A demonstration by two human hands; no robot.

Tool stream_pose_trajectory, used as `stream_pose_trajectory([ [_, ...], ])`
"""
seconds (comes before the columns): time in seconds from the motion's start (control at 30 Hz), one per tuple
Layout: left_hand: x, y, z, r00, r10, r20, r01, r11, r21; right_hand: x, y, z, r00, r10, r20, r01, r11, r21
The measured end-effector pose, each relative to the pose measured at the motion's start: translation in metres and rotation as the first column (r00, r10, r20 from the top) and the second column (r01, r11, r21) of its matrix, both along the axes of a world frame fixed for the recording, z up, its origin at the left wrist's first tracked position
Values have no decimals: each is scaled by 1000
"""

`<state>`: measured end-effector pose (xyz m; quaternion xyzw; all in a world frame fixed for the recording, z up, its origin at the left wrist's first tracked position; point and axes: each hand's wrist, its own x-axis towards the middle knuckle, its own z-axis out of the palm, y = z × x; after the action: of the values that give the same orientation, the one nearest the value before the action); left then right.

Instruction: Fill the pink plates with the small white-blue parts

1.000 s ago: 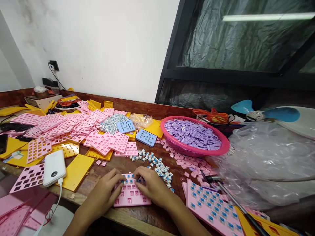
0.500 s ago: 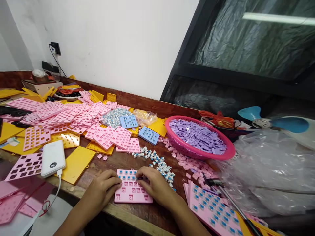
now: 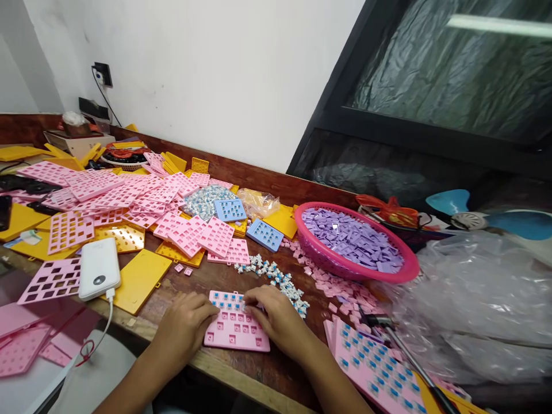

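A pink grid plate (image 3: 235,329) lies flat near the front edge of the wooden table (image 3: 241,374), with blue switches in its top row. My left hand (image 3: 187,326) rests on the plate's left edge, fingers curled against it. My right hand (image 3: 276,316) lies over the plate's upper right part, fingers bent and pressed down on the top row; what they pinch is hidden. A loose pile of blue and white switches (image 3: 276,277) lies just beyond my right hand.
A pink basket (image 3: 407,270) of purple keycaps stands at the right, with loose pink caps (image 3: 340,284) before it. A filled pink plate (image 3: 375,368) and a metal tool (image 3: 405,348) lie front right. Several pink and yellow plates (image 3: 129,201), a white power bank (image 3: 99,268) and a plastic bag (image 3: 483,299) surround them.
The camera has swung left and slightly up, so everything sits further right in view. My hands stay on the pink plate; the right fingers have shifted a little along its top row.
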<state>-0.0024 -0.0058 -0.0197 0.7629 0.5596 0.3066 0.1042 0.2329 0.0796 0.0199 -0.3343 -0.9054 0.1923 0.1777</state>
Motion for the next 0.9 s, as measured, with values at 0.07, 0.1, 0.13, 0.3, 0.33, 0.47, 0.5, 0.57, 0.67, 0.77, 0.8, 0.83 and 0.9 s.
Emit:
stream_pose_trajectory([
  [0.07,3,-1,1,997,43,-59,-42,999,23,0,0,-2,999,30,24,-32,997,67],
  [0.1,4,-1,1,996,54,-70,-53,998,21,-1,0,-4,998,43,34,-47,994,95],
  [0.13,5,-1,3,996,55,-68,-55,998,7,-1,-1,-5,998,51,40,-56,991,120],
  [0.3,1,2,14,1000,15,9,-13,990,-139,-2,-2,-5,998,39,58,-48,986,161],
  [0.33,-1,3,15,1000,14,26,-10,987,-161,-2,-2,-4,997,32,65,-42,987,155],
  [0.47,-4,5,17,995,8,101,13,979,-205,-4,-2,-1,995,-3,98,-10,992,130],
  [0.5,-4,5,17,993,7,119,18,978,-208,-5,-2,-1,994,-6,106,-7,992,126],
  [0.57,-4,6,16,990,3,142,27,978,-209,-6,-2,0,993,-3,118,-12,993,119],
  [0.67,-2,6,17,990,4,142,26,978,-208,-6,-1,0,994,3,113,-14,995,96],
  [0.77,-2,6,20,989,4,147,30,974,-225,-4,-1,0,996,8,89,-12,999,47],
  [0.8,-2,6,20,988,1,156,36,972,-232,-3,-1,0,997,12,81,-14,999,32],
  [0.83,-2,6,21,986,-4,165,43,970,-238,-2,-1,0,997,14,74,-15,1000,20],
  [0.9,-3,6,21,985,-12,173,55,968,-243,-2,-2,0,998,10,60,-10,1000,7],
])
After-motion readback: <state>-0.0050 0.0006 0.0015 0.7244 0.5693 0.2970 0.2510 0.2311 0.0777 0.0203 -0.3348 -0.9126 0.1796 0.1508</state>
